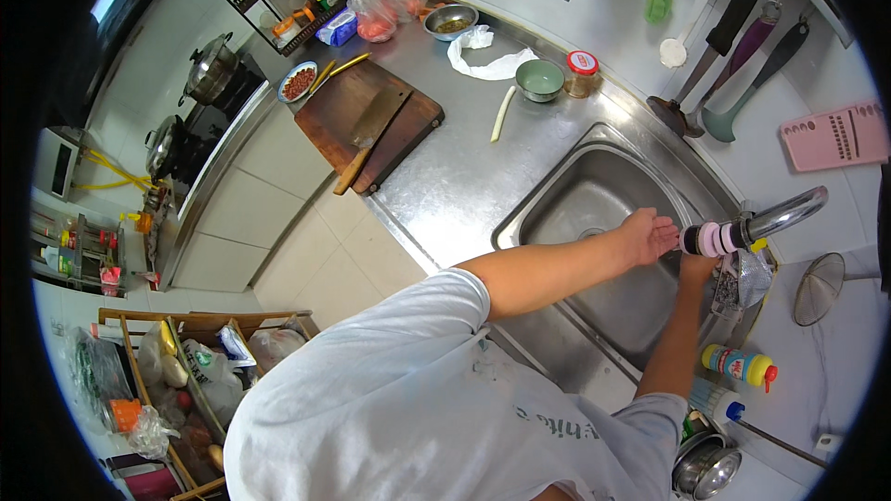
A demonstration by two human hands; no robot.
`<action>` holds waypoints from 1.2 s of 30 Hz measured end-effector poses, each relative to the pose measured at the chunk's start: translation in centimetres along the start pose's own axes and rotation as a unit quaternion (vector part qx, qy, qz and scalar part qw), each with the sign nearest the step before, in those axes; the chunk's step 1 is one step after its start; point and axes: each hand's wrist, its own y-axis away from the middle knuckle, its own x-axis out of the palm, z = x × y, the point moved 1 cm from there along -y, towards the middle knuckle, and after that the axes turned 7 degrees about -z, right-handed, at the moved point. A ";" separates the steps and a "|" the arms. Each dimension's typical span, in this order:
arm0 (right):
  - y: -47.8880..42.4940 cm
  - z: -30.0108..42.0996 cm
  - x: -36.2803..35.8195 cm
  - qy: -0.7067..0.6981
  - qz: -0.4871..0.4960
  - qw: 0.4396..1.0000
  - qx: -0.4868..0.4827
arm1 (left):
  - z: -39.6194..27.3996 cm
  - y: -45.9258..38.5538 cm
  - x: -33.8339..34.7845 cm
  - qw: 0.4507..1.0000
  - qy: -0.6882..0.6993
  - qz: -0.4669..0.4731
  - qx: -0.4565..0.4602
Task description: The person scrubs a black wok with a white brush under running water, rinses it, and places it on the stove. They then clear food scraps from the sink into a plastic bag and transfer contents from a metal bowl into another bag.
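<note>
My left hand [651, 235] reaches over the steel sink [557, 188], palm showing and fingers spread a little, beside the nozzle of the chrome faucet [786, 212]; nothing shows in it. My right hand [698, 266] is under that nozzle, largely hidden by it, so its fingers and anything in them cannot be made out. Whether water runs is not clear. On the counter left of the sink lie a green onion stalk [502, 115], a green bowl [540, 81] and a glass jar with a red-rimmed lid [582, 75]. A cleaver [379, 118] rests on the wooden cutting board [320, 108].
A metal bowl [451, 22], a white cloth or paper strip [487, 68] and a bowl of peanuts [298, 82] stand at the back. A yellow bottle [738, 364] is right of the sink. Ladles and a pink grater [835, 136] hang on the wall. Pots sit on the stove.
</note>
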 end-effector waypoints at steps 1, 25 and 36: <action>0.8 3.5 0.2 -0.060 -0.012 0.998 0.015 | -0.1 -0.3 -0.4 1.000 0.006 -0.013 0.019; 5.4 9.0 0.0 -0.622 -0.028 0.619 0.479 | 2.1 -7.2 -1.6 0.922 -0.261 0.252 -0.133; 2.0 8.3 0.5 -0.127 0.020 0.991 0.025 | 2.4 -14.3 -5.5 0.963 -0.245 0.095 -0.057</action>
